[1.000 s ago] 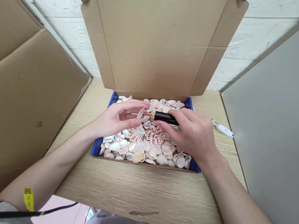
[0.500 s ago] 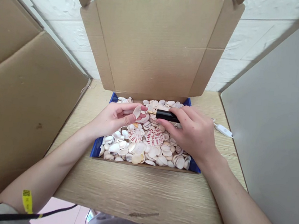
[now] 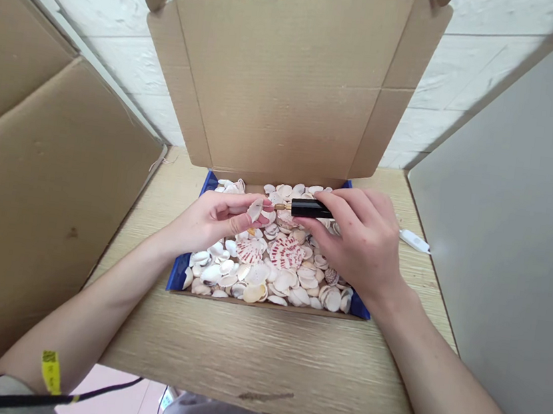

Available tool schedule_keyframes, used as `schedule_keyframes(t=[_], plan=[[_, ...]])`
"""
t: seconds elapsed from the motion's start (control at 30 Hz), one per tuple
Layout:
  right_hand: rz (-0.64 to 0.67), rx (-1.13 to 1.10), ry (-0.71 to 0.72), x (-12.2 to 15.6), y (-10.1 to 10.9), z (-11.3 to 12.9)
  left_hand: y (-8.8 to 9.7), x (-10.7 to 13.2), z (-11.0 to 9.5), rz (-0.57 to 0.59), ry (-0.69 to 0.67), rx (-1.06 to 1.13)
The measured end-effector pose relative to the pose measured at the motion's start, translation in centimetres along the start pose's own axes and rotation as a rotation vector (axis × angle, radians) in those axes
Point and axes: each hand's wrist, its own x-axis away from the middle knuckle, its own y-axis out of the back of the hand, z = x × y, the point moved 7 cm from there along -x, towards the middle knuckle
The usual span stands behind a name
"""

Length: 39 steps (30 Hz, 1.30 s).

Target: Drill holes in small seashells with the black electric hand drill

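Observation:
My left hand [image 3: 214, 221] pinches a small pale shell [image 3: 254, 210] between thumb and fingers, held above an open box. In my right hand [image 3: 360, 241] is a black pen-shaped tool [image 3: 309, 208] with a thin brass tip [image 3: 279, 207]; that tip points left, a short gap from the shell. Both hands hover over the blue-lined cardboard box [image 3: 180, 270], which is full of several white and pink seashells, among them two large red-striped scallops [image 3: 287, 251].
The box's brown lid [image 3: 286, 80] stands upright behind the hands. A wooden table [image 3: 258, 359] carries the box. Cardboard panels [image 3: 39, 171] wall the left side, a grey panel [image 3: 512, 216] the right. A white cable switch [image 3: 414, 241] lies right of the box.
The tool's tip has drawn back to the right, off the shell, and my right hand has risen slightly. My left fingers have curled tighter round the shell.

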Motion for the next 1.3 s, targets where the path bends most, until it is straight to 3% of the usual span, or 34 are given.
schedule_keyframes(t=[0.17, 0.37, 0.77, 1.1, 1.3], plan=[[-0.01, -0.02, -0.024, 0.0, -0.1, -0.1, 0.0, 0.0, -0.2, 0.009, -0.017, 0.052], [0.071, -0.083, -0.117, 0.2, -1.0, -0.4, 0.3, 0.3, -0.6, -0.077, 0.018, 0.016], [0.0, -0.063, -0.041, -0.2, -0.1, -0.2, 0.5, 0.2, 0.8, -0.08, 0.019, 0.039], [-0.028, -0.031, -0.021, -0.1, 0.2, -0.1, 0.2, 0.1, 0.2, -0.027, 0.026, -0.067], [0.088, -0.083, -0.109, 0.1, -1.0, -0.6, 0.3, 0.1, -0.2, -0.044, -0.009, 0.007]])
